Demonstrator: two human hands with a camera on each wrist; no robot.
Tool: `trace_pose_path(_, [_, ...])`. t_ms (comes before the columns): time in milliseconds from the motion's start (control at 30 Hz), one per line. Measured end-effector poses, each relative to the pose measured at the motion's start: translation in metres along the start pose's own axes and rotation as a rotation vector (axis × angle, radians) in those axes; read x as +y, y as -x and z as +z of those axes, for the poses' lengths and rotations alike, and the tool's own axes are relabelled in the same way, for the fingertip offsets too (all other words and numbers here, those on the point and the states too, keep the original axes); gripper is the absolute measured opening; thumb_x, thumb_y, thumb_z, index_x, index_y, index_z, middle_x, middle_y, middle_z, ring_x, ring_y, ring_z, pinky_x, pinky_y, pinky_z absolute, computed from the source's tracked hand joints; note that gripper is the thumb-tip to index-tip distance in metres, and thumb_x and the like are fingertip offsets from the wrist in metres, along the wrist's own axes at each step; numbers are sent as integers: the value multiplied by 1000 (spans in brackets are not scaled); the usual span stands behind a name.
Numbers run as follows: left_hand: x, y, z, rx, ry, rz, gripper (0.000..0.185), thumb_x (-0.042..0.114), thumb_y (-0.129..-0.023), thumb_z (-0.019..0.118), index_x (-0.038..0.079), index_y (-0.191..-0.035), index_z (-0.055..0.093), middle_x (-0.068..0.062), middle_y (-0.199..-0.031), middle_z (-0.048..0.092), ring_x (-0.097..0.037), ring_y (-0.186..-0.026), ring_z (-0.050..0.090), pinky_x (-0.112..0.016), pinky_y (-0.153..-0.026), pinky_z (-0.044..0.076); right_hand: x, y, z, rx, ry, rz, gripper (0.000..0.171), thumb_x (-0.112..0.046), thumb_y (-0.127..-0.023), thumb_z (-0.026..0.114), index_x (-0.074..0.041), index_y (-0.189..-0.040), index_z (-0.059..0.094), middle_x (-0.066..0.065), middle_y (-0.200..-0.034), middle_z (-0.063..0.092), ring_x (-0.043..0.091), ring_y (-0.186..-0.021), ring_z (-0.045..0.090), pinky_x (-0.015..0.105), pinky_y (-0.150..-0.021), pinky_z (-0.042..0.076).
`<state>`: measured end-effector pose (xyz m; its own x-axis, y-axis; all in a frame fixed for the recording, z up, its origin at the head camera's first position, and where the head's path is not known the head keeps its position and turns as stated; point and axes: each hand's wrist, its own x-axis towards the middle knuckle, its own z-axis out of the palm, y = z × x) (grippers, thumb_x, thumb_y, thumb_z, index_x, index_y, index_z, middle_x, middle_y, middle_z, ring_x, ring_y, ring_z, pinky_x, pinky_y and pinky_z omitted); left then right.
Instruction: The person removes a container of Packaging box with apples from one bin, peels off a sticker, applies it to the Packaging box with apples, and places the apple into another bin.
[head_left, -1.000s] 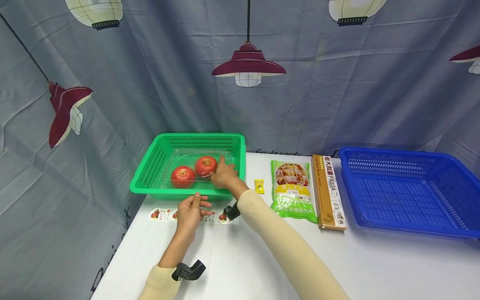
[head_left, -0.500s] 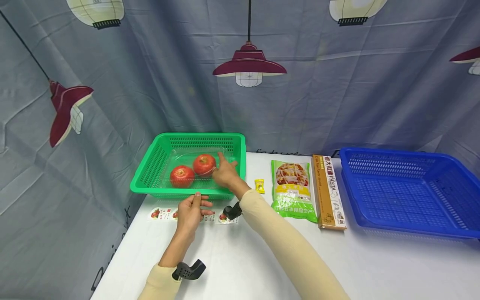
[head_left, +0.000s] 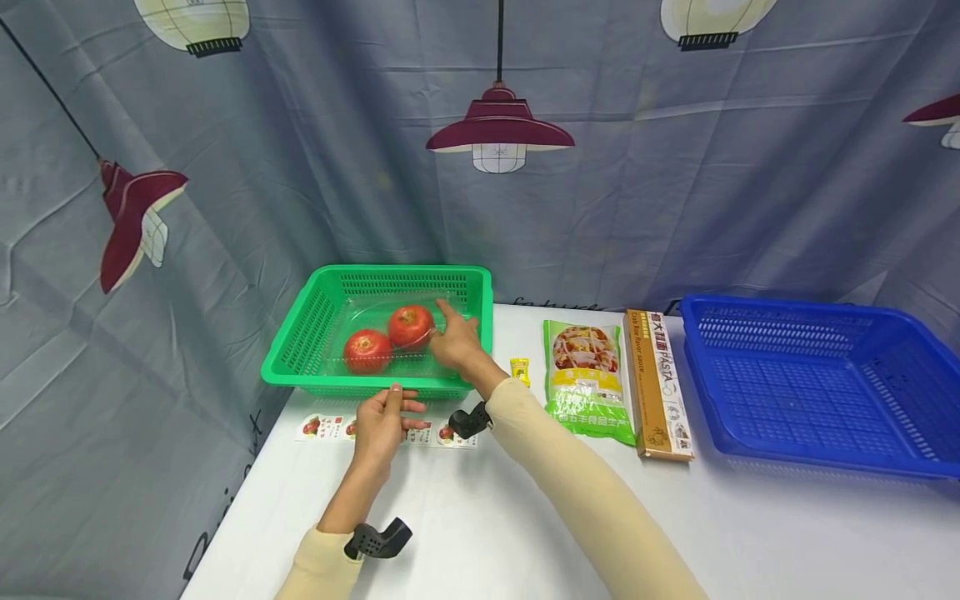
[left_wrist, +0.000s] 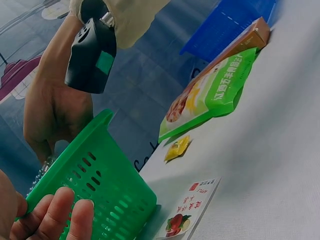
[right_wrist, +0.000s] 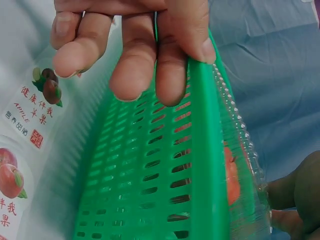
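The grn basket (head_left: 405,270) is gripped at its front rim by the L hand (head_left: 378,425), thumb on top, other fingers along the outer wall. Inside it, R of its centre, sits the clear box (head_left: 371,315), its R end touched by the R hand (head_left: 456,340) w/ index stretched out; whether the lip is pinched can't be told. In the box are seen 2 apples (head_left: 411,327).

For the box to be handled well, the grn basket should prob. be steadied by that L grip & the box taken by its ridged lip, as thin plastic may flex. A level hold is advised, since the apples could roll & shift the wt.

Behind the grn basket a curtain (head_left: 637,208) is hung; under it is the table (head_left: 525,517). Well to its R is set the blue basket (head_left: 787,306); b/w the 2, the bag (head_left: 588,379) & pasta box (head_left: 660,387) are laid, the bag nearer. Just in front of it a label strip (head_left: 318,428) is part hidden by the L hand. Just R of it lies a sweet (head_left: 518,372).

Its front R corner is crossed by the R arm, & its R wall leaves little finger room.
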<state>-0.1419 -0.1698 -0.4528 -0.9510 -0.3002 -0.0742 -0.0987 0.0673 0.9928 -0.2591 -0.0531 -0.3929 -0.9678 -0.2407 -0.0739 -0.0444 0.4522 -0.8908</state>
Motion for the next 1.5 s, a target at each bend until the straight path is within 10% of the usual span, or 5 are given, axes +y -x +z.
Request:
trace_pose_path(600, [-1, -1, -2, 9, 8, -23, 42, 29, -108, 41, -6, -111, 65, -8, -84, 71, -15, -61, 69, -22, -50, 42, -12, 8, -17, -29, -69, -5, 59, -10, -101, 51, -18, -155, 31, 28, -154, 20, 42, -142, 19, 50, -91, 46])
trace_pose_path(733, [-1, -1, -1, 7, 9, -25, 42, 29, -108, 41, -5, -111, 65, -6, -84, 71, -14, -61, 69, -22, -51, 42, -16, 13, -25, -54, -99, -6, 59, -12, -102, 50, -19, -156, 29, 31, -155, 12, 29, -95, 61, 49, -73, 53])
trace_pose_path(833, [-1, -1, -1, 6, 9, -25, 42, 29, -108, 40, -5, -111, 65, -6, -83, 71, -14, -61, 69, -23, -51, 42, -19, 17, -32, -82, -132, -13, 59, -10, -102, 49, -20, -157, 27, 30, -156, 13, 14, -52, 49, 50, -66, 52])
trace_pose_path(967, [-1, 0, -1, 6, 9, -28, 42, 28, -108, 41, -5, -111, 65, -9, -85, 71, -14, -60, 69, -22, -50, 42, -20, 22, -42, -130, -206, -14, 60, -7, -102, 49, -21, -157, 26, 25, -149, 36, 7, -42, 36, 46, -65, 51])
trace_pose_path(1500, [0, 2, -1, -8, 24, -20, 46, 33, -107, 43, -9, -112, 62, -12, -87, 71, -13, -61, 69, -21, -50, 42, -13, 29, -74, -157, -300, 34, 62, -7, -103, 50, -27, -157, 26, 22, -146, 40, 20, -104, 55, 43, -76, 56])
